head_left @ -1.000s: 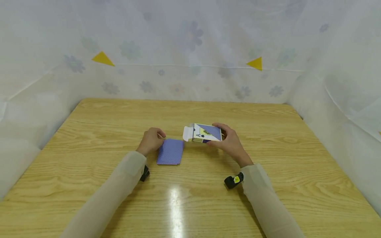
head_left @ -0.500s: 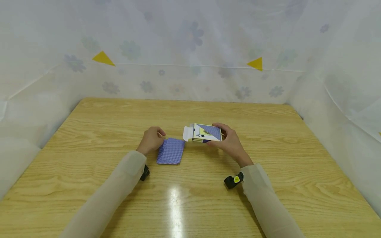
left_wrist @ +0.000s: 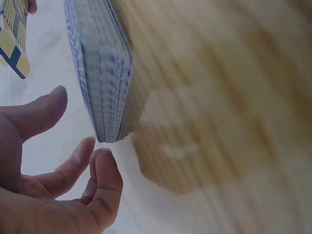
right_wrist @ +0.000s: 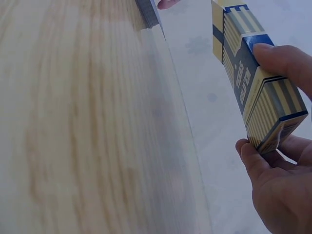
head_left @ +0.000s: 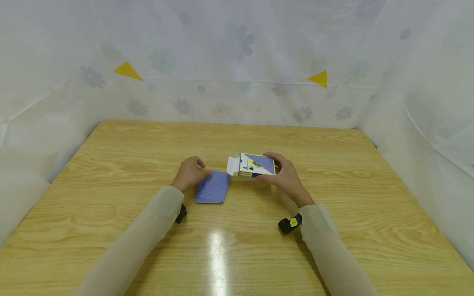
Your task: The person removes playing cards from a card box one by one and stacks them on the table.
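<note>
A deck of blue-backed playing cards (head_left: pixel 212 188) lies face down on the table, its layered edge (left_wrist: pixel 108 83) facing the left wrist camera. At the deck's far left corner is my left hand (head_left: pixel 189 173), its thumb (left_wrist: pixel 46 112) held away from the cards in the left wrist view. Its fingertips (left_wrist: pixel 105 163) are right at the deck's lower corner. My right hand (head_left: pixel 285 176) grips a playing card box (right_wrist: pixel 251 73) above the table, thumb on one side and fingers on the other. The box's white end flap (head_left: pixel 233 165) stands unfolded toward the deck.
The wooden table (head_left: pixel 333 164) extends around both hands. Behind it hangs a pale flower-patterned sheet (head_left: pixel 222 98) with two yellow triangles (head_left: pixel 317 78). Black wrist cameras (head_left: pixel 290 224) sit under both sleeves.
The left hand has moved slightly right, its thumb now over the deck's far left corner. The upper cards have slid a little right and away. The right hand and box stay nearly still.
</note>
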The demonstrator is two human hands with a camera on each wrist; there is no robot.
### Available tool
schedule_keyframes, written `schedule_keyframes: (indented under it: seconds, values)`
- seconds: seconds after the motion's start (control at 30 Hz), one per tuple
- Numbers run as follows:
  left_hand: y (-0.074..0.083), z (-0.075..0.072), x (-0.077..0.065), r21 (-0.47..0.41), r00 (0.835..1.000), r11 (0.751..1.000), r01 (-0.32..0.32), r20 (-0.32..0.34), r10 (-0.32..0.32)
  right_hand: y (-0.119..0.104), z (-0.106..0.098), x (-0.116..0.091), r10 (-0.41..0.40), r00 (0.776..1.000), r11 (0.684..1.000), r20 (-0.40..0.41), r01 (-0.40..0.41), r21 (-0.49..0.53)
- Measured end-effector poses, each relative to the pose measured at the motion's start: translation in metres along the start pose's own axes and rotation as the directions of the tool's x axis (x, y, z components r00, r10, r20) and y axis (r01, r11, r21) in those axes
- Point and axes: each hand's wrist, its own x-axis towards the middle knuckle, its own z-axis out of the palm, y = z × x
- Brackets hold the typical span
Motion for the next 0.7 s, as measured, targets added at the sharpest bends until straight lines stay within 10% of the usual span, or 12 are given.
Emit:
schedule_keyframes:
  seconds: [0.7]
  values:
    - [-0.0032,-0.0010,-0.0031,0.068,0.998,0.998,0.003,0.055,-0.007,0.0016,-0.0013,0.0005,0.005,1.000,1.000,0.001,-0.005,-0.019]
